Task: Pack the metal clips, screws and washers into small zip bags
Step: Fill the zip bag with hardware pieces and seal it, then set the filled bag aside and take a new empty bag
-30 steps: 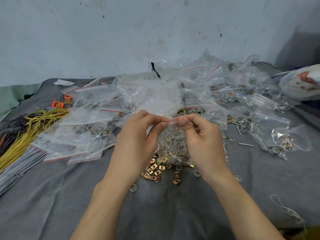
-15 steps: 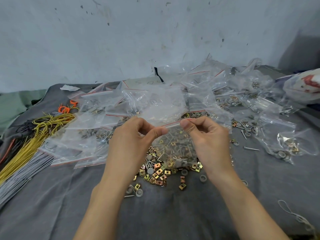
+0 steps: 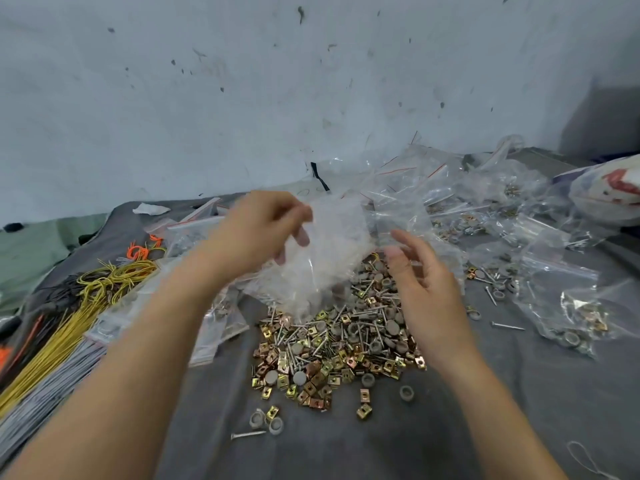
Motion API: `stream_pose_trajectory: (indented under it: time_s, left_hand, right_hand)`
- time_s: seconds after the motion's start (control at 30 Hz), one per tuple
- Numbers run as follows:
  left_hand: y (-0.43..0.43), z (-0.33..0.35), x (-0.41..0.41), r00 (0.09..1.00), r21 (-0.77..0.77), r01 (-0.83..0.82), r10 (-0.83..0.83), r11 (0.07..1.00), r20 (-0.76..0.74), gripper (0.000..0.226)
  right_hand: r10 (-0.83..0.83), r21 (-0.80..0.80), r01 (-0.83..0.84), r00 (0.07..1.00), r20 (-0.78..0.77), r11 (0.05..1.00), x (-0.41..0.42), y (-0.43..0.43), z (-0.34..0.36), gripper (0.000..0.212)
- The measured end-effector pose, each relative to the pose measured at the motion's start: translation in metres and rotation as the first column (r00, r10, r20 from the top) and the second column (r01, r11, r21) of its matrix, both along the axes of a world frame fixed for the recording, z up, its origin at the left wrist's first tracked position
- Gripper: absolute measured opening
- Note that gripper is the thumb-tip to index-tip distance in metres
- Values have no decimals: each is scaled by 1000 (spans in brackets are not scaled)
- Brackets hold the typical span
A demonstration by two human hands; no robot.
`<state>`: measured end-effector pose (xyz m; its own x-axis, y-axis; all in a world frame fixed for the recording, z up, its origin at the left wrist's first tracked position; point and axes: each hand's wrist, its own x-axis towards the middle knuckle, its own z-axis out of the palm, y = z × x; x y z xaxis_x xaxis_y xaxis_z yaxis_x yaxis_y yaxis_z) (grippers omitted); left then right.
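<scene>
Your left hand [image 3: 266, 230] pinches the blurred zip bag [image 3: 332, 251] by its left edge above the pile of clips, screws and washers [image 3: 332, 344], while your right hand [image 3: 426, 292], slack and empty, hovers just right of the bag, nearer the pile.

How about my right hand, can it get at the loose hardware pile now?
Probably yes: the right hand hovers open and empty over the pile, nothing between them; the left hand holds the zip bag further left.
</scene>
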<state>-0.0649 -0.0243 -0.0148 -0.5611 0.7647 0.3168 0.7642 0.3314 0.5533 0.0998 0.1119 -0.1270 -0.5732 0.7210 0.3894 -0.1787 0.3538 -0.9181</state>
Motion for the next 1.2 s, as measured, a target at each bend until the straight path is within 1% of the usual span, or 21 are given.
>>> stream_pose_trajectory:
  time_s: [0.07,0.13,0.17,0.23,0.3,0.33,0.37,0.4,0.47,0.53,0.6,0.67,0.73,0.77,0.83,0.9,0.97,1.0,1.07,1.13,1.2]
  left_hand:
    - [3,26,-32,987,182,-142,125,973,105,19]
    - [-1,45,-65,937,352,-322,242,879,253,18]
    - [-6,51,-80,901,393,-405,290,825,322,19]
    - [-16,52,-107,808,400,-555,359,729,467,24]
    - [-24,40,-122,685,329,-675,394,661,612,21]
    - [-25,31,-125,631,277,-709,410,648,659,19]
    - [-23,20,-125,601,225,-719,424,658,677,18]
    - [-19,8,-124,603,179,-700,438,691,667,18]
    - [-5,-16,-116,667,106,-614,442,782,599,20]
    - [15,-39,-111,732,65,-538,427,841,531,24]
    - [36,-55,-109,760,33,-485,402,874,510,23]
    - [54,-65,-113,761,16,-468,394,883,515,31]
    - [68,-70,-122,739,31,-489,395,872,545,50]
    - [73,-72,-128,720,41,-510,401,859,567,55]
    - [78,-75,-140,677,54,-560,420,827,605,58]
    - [79,-79,-149,658,45,-587,443,809,609,52]
    - [79,-83,-152,686,29,-579,467,815,558,37]
    - [80,-83,-152,711,53,-579,472,813,522,28]
    - [80,-72,-147,750,173,-595,466,785,469,16]
    - [77,-49,-139,778,339,-620,497,708,384,22]
    - [73,-21,-122,778,483,-614,583,624,236,24]
  right_hand:
    - [-49,-7,49,998,43,999,-1,8,-5,30]
    - [-71,-2,72,993,96,997,-2,14,-8,32]
    - [-75,13,74,989,130,997,-2,16,-9,32]
    - [-75,51,66,979,192,997,-2,19,-10,34]
    - [-66,66,52,971,229,996,-1,23,-11,37]
    - [-62,72,45,968,244,996,-1,25,-12,38]
    - [-60,77,41,965,255,996,-1,26,-12,38]
    - [-60,83,39,964,260,996,-1,28,-13,38]
    - [-65,99,40,962,266,994,-1,31,-15,38]
    - [-69,109,40,959,274,993,-2,34,-17,37]
    - [-72,116,40,956,285,992,-2,39,-19,37]
    - [-85,126,49,951,296,991,-1,43,-22,36]
    - [-91,128,55,951,295,990,-2,47,-23,37]
    - [-90,124,56,952,291,991,-2,49,-24,37]
    - [-85,110,55,956,282,992,-3,52,-24,37]
    - [-86,104,59,958,274,993,-3,54,-24,37]
    - [-86,100,61,960,267,993,-4,57,-23,37]
    - [-86,98,62,961,264,993,-4,57,-22,36]
    - [-92,96,70,963,253,993,-3,57,-21,36]
    - [-91,97,70,966,240,993,-2,56,-20,35]
    - [-86,83,68,970,227,994,-1,54,-20,34]
